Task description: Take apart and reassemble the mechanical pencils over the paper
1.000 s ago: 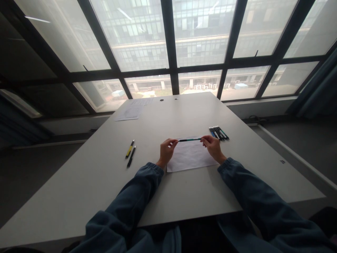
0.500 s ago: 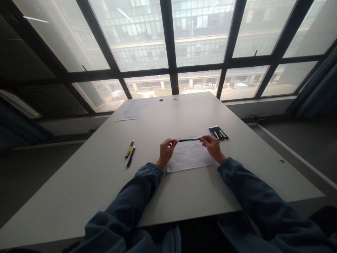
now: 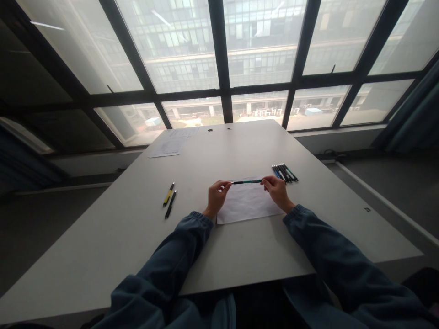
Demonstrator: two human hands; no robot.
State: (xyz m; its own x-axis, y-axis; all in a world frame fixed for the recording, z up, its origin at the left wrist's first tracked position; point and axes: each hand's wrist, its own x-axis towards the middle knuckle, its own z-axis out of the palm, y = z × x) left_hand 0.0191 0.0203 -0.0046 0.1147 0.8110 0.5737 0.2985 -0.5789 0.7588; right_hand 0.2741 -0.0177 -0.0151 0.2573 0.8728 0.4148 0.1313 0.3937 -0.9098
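A slim green and black pen (image 3: 246, 182) is held level between both hands, just above a white sheet of paper (image 3: 247, 204) lying on the grey table (image 3: 137, 237). My left hand (image 3: 216, 196) pinches the pen's left end with closed fingers. My right hand (image 3: 277, 192) pinches its right end the same way. Both forearms wear dark blue sleeves.
Several pens (image 3: 285, 173) lie side by side to the right of my right hand. A yellow pen (image 3: 168, 194) and a black pen (image 3: 170, 204) lie to the left. Printed sheets (image 3: 173, 142) rest at the table's far end, below large windows.
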